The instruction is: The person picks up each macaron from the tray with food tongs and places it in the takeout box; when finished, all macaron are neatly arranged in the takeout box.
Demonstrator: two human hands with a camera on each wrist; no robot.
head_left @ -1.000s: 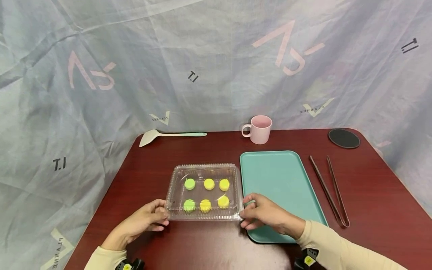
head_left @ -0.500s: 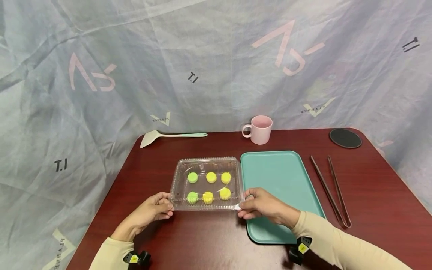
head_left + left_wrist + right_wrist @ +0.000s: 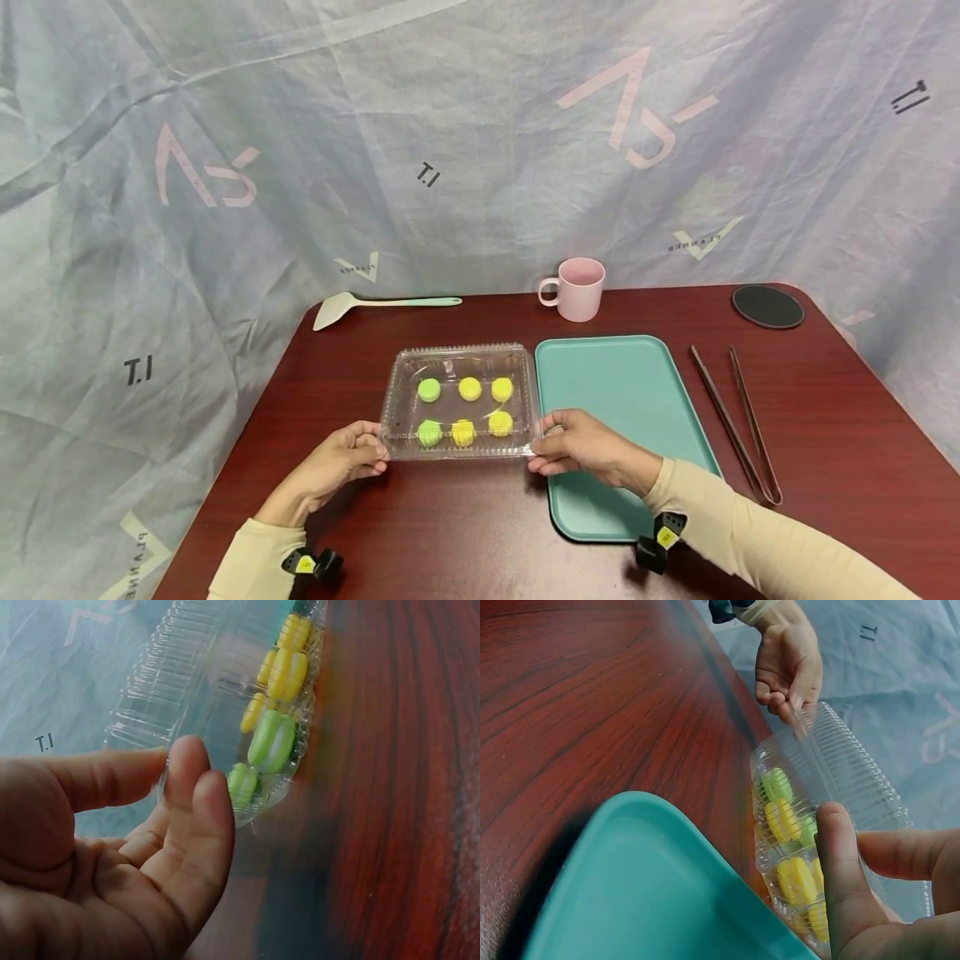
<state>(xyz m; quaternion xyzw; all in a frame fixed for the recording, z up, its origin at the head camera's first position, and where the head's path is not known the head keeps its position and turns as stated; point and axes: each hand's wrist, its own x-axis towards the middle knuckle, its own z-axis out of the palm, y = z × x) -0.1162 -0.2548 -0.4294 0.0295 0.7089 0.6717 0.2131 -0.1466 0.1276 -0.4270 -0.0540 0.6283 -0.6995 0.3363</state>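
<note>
Between both hands is a clear plastic clamshell box, its lid down. Inside sit several macarons, two green and the others yellow, in two rows. My left hand pinches the box's near left corner between thumb and fingers, while the right hand pinches its near right corner. In the left wrist view the box is seen edge-on, the macarons resting along its bottom. The right hand reaches across the teal tray, covering part of it.
Metal tongs lie right of the tray, arms spread. A pink mug stands at the back, a black round coaster at the far right corner, and a white spatula at the back left. A grey curtain hangs behind the table.
Held by both hands, the box has moved away from the person and slightly to the right, slowing lately. The tray, tongs, mug, coaster and spatula stay put.
</note>
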